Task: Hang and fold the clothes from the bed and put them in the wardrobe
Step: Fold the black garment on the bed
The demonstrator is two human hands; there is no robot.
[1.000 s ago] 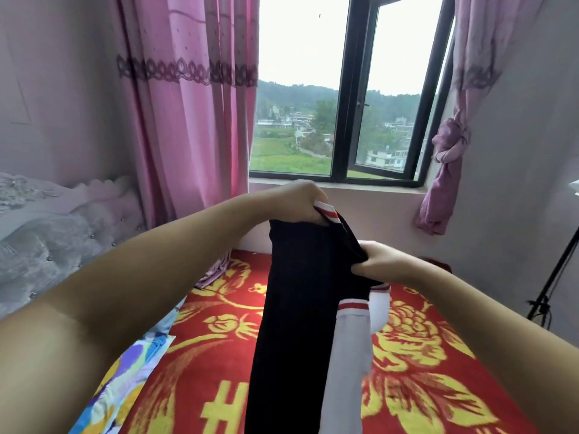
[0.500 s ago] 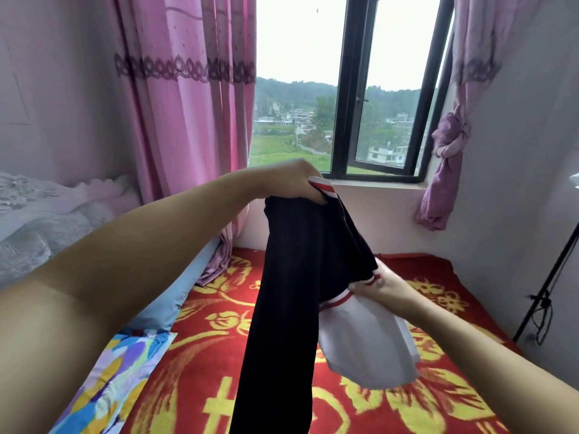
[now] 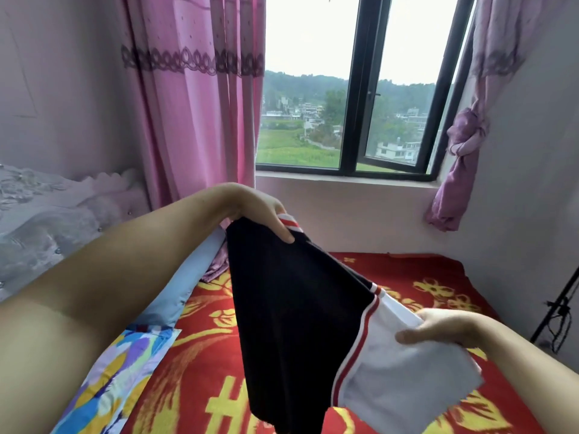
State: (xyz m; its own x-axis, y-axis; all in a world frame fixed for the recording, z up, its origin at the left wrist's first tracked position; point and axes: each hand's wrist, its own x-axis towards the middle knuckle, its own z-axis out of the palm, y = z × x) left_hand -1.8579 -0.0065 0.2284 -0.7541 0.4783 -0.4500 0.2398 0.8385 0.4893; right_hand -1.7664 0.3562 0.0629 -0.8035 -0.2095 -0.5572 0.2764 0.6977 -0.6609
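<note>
A black garment (image 3: pixel 291 314) with white sleeves and red-and-white trim hangs above the bed (image 3: pixel 423 277). My left hand (image 3: pixel 263 214) grips its top edge by the striped trim, held up in front of the window sill. My right hand (image 3: pixel 438 330) pinches the white sleeve (image 3: pixel 404 380) lower down and to the right, pulling it outward. The garment's lower end runs out of view at the bottom. No wardrobe or hanger is visible.
A red blanket with yellow flowers covers the bed. A colourful sheet (image 3: pixel 116 377) and a blue pillow (image 3: pixel 188 283) lie at its left, by a grey headboard (image 3: pixel 47 220). Pink curtains (image 3: pixel 194 104) frame the window (image 3: pixel 354 89). A black stand (image 3: pixel 560 305) is at right.
My right hand slid from the bunched black cloth down and to the right, drawing the white sleeve out. The left hand and the view dropped lower.
</note>
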